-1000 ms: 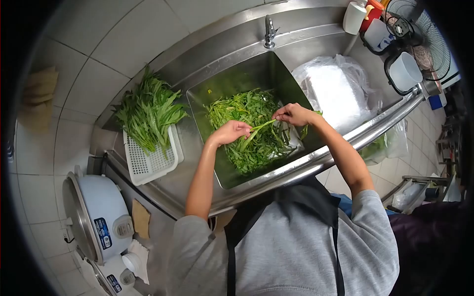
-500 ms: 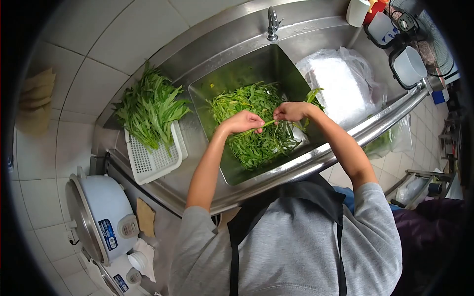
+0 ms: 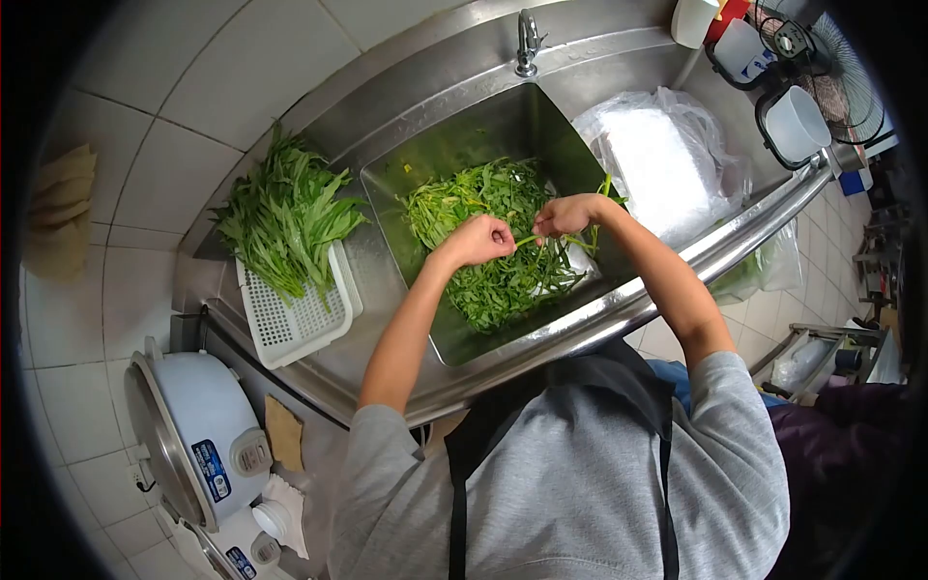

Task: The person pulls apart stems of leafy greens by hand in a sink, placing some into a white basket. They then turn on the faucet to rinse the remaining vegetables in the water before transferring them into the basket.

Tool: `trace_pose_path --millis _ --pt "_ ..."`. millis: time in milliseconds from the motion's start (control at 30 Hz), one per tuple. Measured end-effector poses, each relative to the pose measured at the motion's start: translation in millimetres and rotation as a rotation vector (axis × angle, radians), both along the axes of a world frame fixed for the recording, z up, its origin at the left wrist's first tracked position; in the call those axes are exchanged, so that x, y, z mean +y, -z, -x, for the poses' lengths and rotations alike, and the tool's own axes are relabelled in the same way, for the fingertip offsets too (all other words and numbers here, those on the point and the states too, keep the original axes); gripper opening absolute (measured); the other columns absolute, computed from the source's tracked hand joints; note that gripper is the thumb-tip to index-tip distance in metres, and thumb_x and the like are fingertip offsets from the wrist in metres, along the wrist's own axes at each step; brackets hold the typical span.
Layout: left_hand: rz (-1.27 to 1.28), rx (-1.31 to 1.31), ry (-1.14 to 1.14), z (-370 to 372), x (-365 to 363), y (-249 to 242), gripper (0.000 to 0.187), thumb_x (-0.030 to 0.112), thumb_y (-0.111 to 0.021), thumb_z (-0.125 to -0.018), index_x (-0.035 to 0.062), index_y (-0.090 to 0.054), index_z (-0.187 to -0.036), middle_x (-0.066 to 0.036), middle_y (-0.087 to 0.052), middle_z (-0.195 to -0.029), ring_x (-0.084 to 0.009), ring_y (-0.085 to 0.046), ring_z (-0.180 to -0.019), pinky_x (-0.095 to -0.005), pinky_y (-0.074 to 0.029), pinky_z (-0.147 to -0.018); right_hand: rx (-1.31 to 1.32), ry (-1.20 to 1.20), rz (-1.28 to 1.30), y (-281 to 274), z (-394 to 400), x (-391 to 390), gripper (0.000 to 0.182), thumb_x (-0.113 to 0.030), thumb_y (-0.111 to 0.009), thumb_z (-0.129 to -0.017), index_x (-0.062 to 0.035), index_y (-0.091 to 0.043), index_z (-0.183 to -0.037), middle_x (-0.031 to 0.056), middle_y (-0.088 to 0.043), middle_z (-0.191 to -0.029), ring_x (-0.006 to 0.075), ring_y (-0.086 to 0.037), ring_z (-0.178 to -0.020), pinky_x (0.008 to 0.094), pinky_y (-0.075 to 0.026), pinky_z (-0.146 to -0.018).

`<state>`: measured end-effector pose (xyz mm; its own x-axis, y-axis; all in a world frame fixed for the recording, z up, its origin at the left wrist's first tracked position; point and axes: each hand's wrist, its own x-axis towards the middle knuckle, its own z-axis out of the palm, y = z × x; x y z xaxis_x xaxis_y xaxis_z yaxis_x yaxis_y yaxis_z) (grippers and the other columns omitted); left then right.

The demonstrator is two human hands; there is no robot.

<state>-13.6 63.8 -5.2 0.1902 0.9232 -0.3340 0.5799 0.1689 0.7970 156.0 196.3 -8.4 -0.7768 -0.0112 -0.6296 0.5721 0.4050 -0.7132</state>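
Over the steel sink full of cut greens, your left hand and right hand pinch one pale green stem, fingers clamped on its ends.

Green stem, green leaves in a silver sink; white perforated basket; seemingly grey shirt.

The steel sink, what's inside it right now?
The sink holds a heap of loose green leafy stems. The left hand and right hand pinch one stem above it. The greens cover most of the sink's bottom, drain included.
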Motion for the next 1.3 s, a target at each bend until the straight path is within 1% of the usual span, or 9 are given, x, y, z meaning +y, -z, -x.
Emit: trace_pose_path --millis 167,367,500,567,667,733,900,1100,1300 --pt "-0.138 0.218 -0.018 -1 -8 -1 0.013 0.015 -0.06 -0.066 0.0023 -0.061 -0.069 -0.009 -0.059 -0.06 -0.0155 -0.055 -0.054 -0.0267 -0.044 -0.055 0.086 0.126 0.103 5 6 -4 0.031 -0.037 -0.05 -0.086 -0.01 -0.064 -0.092 0.0004 -0.049 -0.06 0.0096 -0.044 -0.06 0.0247 -0.036 -0.057" --pt "-0.124 -0.356 -0.838 -7 -19 59 0.022 0.017 -0.055 -0.074 -0.001 -0.052 -0.063 -0.002 -0.05 -0.052 -0.011 -0.045 -0.048 -0.0272 -0.037 -0.047 0.385 0.393 0.009 48 16 -38 0.028 -0.033 -0.048 -0.088 -0.0073 -0.061 -0.088 -0.0046 -0.046 -0.061 0.0059 -0.038 -0.057 0.0224 -0.035 -0.053" --pt "-0.077 -0.558 -1.476 -26 -39 101 0.021 0.017 -0.049 -0.081 0.0024 -0.052 -0.065 -0.001 -0.054 -0.06 -0.0099 -0.046 -0.051 -0.0259 -0.037 -0.048 0.244 0.302 -0.014 118 -1 -58 0.024 -0.027 -0.054 -0.081 -0.0042 -0.06 -0.087 0.0082 -0.062 -0.078 0.0173 -0.054 -0.069 0.0318 -0.043 -0.065" --pt "-0.143 -0.461 -1.411 -6 -60 113 0.022 0.015 -0.045 -0.083 0.0019 -0.052 -0.068 -0.003 -0.056 -0.064 -0.0099 -0.047 -0.055 -0.0251 -0.037 -0.05 -0.118 0.03 -0.062 148 -27 -57 0.032 -0.033 -0.059 -0.075 -0.0034 -0.06 -0.089 0.0117 -0.063 -0.084 0.023 -0.058 -0.077 0.0349 -0.045 -0.067" --pt "-0.171 -0.368 -1.326 9 -72 100 0.017 0.017 -0.039 -0.089 0.0012 -0.046 -0.092 -0.005 -0.054 -0.064 -0.0096 -0.045 -0.055 -0.0217 -0.036 -0.055 0.166 -0.232 -0.497 188 -33 -41 0.036 -0.035 -0.061 -0.072 -0.0023 -0.061 -0.088 0.0152 -0.062 -0.086 0.0294 -0.06 -0.083 0.0378 -0.047 -0.07" --pt "-0.126 -0.459 -1.397 4 -79 103 0.022 0.022 -0.038 -0.091 0.0008 -0.044 -0.091 -0.004 -0.048 -0.061 -0.0097 -0.046 -0.052 -0.0239 -0.038 -0.052 -0.19 0.063 -0.421 186 34 -28 0.037 -0.035 -0.06 -0.073 -0.0022 -0.061 -0.089 0.0178 -0.061 -0.09 0.0308 -0.059 -0.089 0.0393 -0.047 -0.075" --pt "0.112 0.094 -1.227 12 -81 77 0.031 0.031 -0.054 -0.083 0.001 -0.05 -0.086 -0.012 -0.05 -0.061 -0.0243 -0.053 -0.054 -0.0376 -0.042 -0.053 -0.137 0.286 -0.374 221 215 -41 0.05 -0.046 -0.062 -0.07 -0.0057 -0.056 -0.099 0.0169 -0.058 -0.098 0.0319 -0.057 -0.09 0.0392 -0.047 -0.075" --pt "0.217 0.183 -1.039 17 -89 102 0.021 0.024 -0.055 -0.079 0.004 -0.054 -0.083 -0.021 -0.057 -0.07 -0.0378 -0.056 -0.067 -0.0437 -0.043 -0.057 -0.099 0.64 -0.792 264 266 -85 0.055 -0.032 -0.069 -0.067 -0.0068 -0.037 -0.104 0.0146 -0.047 -0.096 0.029 -0.051 -0.091 0.0369 -0.05 -0.07" --pt "0.126 0.171 -0.996 10 -74 79 0.021 0.026 -0.054 -0.08 0.0046 -0.053 -0.081 -0.018 -0.056 -0.063 -0.0357 -0.056 -0.06 -0.0436 -0.043 -0.055 0.148 0.693 -0.093 220 208 -8 0.061 -0.026 -0.06 -0.07 0.0099 -0.042 -0.116 0.0256 -0.058 -0.096 0.0297 -0.06 -0.082 0.0345 -0.046 -0.072"
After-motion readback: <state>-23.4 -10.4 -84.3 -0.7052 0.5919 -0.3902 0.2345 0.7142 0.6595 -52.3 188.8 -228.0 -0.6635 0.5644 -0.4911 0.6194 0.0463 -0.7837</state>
